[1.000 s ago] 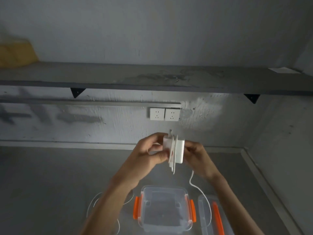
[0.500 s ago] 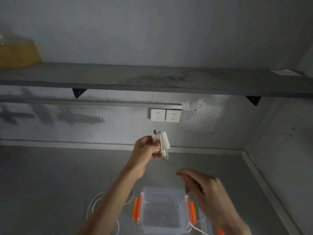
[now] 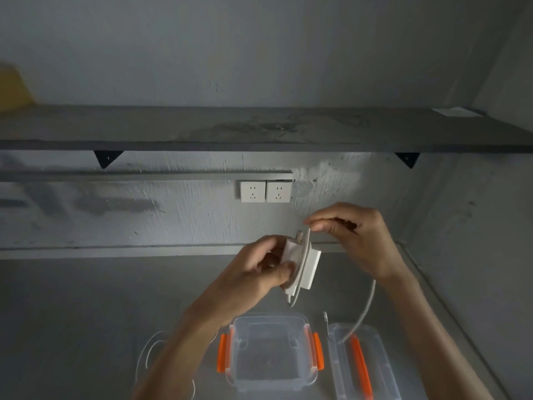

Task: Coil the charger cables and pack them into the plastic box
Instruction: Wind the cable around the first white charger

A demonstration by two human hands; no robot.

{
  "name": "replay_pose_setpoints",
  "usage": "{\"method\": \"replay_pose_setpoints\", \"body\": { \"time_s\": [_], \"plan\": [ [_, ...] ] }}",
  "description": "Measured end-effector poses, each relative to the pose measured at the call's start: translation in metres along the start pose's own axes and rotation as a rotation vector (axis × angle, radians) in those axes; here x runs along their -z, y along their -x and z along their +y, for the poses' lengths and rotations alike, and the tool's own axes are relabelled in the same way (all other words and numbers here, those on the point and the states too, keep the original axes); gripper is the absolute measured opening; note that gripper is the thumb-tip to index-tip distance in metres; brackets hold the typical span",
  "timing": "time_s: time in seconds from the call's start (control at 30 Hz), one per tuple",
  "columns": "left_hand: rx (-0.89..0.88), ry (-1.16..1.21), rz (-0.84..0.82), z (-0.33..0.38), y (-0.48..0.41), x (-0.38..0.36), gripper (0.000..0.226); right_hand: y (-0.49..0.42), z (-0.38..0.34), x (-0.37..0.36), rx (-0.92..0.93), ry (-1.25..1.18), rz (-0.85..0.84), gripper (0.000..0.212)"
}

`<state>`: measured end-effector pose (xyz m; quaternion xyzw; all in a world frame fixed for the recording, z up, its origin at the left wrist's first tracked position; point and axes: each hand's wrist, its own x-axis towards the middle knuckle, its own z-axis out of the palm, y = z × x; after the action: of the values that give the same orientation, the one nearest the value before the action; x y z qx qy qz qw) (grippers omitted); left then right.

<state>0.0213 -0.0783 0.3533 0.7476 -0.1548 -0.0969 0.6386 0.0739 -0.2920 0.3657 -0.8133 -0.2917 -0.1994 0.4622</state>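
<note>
My left hand [image 3: 259, 267] grips a white charger block [image 3: 308, 267] in the air above the clear plastic box [image 3: 271, 376], which has orange latches and stands open. The block's white cable [image 3: 366, 310] loops over its top and around it. My right hand [image 3: 352, 235] pinches that cable just above and to the right of the block; the loose end hangs down toward the lid. A second white cable [image 3: 144, 362] lies on the grey surface left of the box, partly hidden by my left forearm.
The box's clear lid [image 3: 363, 368] with an orange handle lies just right of the box. Two wall sockets [image 3: 265, 191] sit behind my hands, under a long grey shelf [image 3: 259, 131]. A wall closes the right side.
My right hand has risen from low near the box up to the top of the block, carrying the cable over it. The left hand and block have dropped slightly.
</note>
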Motion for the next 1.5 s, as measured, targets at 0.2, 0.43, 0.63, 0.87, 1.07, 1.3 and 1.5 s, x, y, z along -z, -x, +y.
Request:
{"method": "replay_pose_setpoints", "body": {
  "time_s": [0.2, 0.43, 0.63, 0.87, 1.07, 1.3, 1.5],
  "plan": [
    [-0.064, -0.056, 0.000, 0.006, 0.007, 0.005, 0.033, 0.015, 0.022, -0.043, -0.236, -0.392, -0.033, 0.017],
    [-0.055, 0.462, 0.309, -0.013, -0.026, 0.008, 0.022, 0.068, 0.011, -0.081, -0.419, -0.263, -0.045, 0.026],
    [0.056, 0.470, 0.519, -0.036, -0.052, 0.017, 0.021, 0.089, -0.021, -0.071, -0.365, -0.122, -0.311, 0.033],
    [0.128, 0.120, 0.273, -0.049, -0.030, -0.003, 0.021, 0.059, -0.035, -0.007, 0.017, 0.624, 0.022, 0.022],
    [0.020, 0.083, 0.071, -0.021, -0.008, -0.028, 0.024, 0.019, -0.016, 0.021, 0.126, 0.449, 0.138, 0.014],
    [-0.095, 0.193, 0.004, 0.004, -0.002, -0.019, 0.033, 0.020, 0.002, -0.004, -0.156, -0.172, 0.006, 0.010],
    [-0.167, 0.361, 0.152, 0.005, -0.012, -0.016, 0.037, 0.046, 0.004, -0.050, -0.243, -0.079, 0.047, 0.043]
  ]
}}
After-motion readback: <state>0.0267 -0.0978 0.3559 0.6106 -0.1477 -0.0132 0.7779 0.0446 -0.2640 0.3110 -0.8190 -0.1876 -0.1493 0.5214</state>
